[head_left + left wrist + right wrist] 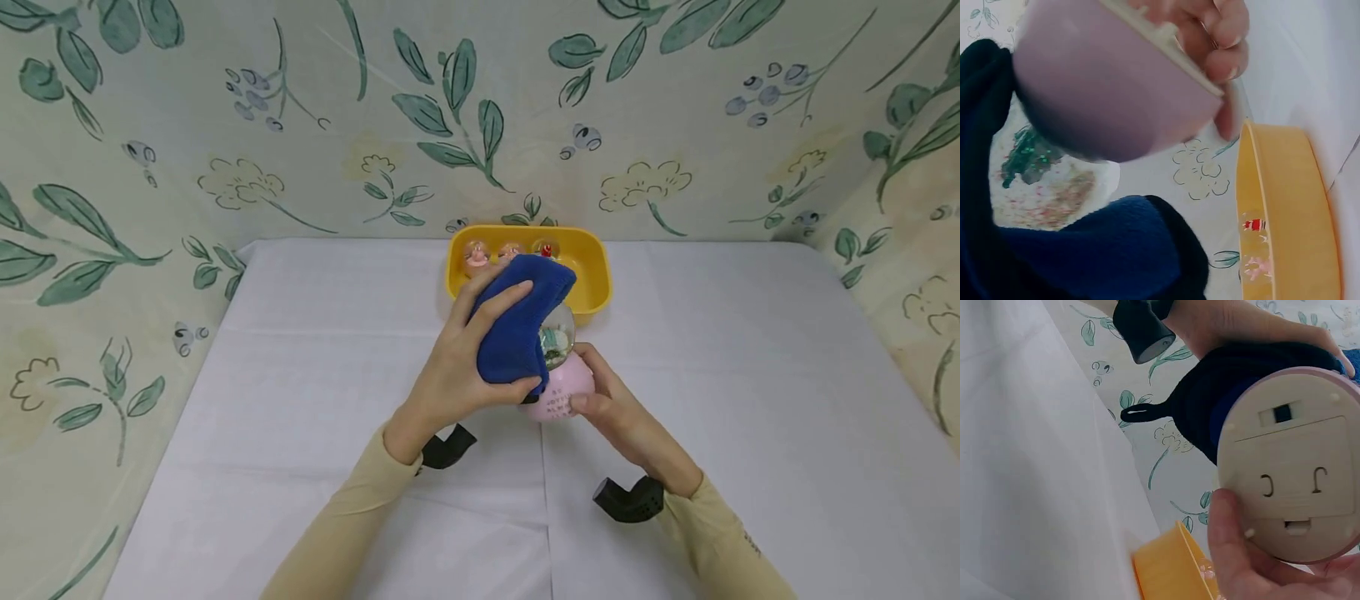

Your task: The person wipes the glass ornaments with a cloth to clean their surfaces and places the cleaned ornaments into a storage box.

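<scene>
My right hand (pixel 611 408) grips a snow globe by its pink base (pixel 561 390), tilted above the table. Its clear dome (pixel 558 337) has a green and white figure inside. In the right wrist view the cream underside (pixel 1297 469) shows a battery cover and a small black switch. My left hand (pixel 461 358) holds a folded blue cloth (pixel 517 321) against the dome, with fingers spread over the far side and the thumb on the near edge. In the left wrist view the cloth (pixel 1104 250) wraps partly round the dome.
A yellow tray (pixel 596 279) stands behind the hands at the table's back edge. Several small clear-domed figures, one a pink globe (pixel 477 257), sit in it. White cloth (pixel 315 400) covers the table, and a leaf-patterned curtain (pixel 322 150) hangs behind.
</scene>
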The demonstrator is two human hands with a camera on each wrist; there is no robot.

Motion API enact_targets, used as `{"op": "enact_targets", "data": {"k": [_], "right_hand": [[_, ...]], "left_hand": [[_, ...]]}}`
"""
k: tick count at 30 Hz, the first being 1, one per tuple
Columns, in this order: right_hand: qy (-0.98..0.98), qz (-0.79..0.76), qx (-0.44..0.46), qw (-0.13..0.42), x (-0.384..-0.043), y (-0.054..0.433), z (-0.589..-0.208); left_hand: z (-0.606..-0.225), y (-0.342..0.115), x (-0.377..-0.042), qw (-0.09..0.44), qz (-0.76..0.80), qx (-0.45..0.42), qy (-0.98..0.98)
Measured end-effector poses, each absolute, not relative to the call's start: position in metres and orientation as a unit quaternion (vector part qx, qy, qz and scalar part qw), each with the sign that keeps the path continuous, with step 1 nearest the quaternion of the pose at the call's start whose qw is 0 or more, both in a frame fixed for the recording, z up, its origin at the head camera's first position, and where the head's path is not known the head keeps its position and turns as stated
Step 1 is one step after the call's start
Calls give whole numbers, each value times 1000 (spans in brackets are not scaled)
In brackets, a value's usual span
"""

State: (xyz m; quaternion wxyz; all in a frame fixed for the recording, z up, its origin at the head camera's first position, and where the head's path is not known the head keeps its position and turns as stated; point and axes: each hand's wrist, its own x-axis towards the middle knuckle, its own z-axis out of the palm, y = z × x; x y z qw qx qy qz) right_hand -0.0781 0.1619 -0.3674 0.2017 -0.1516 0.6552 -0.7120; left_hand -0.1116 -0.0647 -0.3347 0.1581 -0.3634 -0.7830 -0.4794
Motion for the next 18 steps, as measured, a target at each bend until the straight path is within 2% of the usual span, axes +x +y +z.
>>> {"op": "enact_targets", "data": {"k": [8, 18], "right_hand": [[662, -691, -208, 203, -83, 161, -377], [670, -695, -207, 157, -84, 160, -383]], "left_hand": [[-332, -61, -107, 145, -441, -398, -791], [-327, -60, -106, 139, -414, -431, -790]]}}
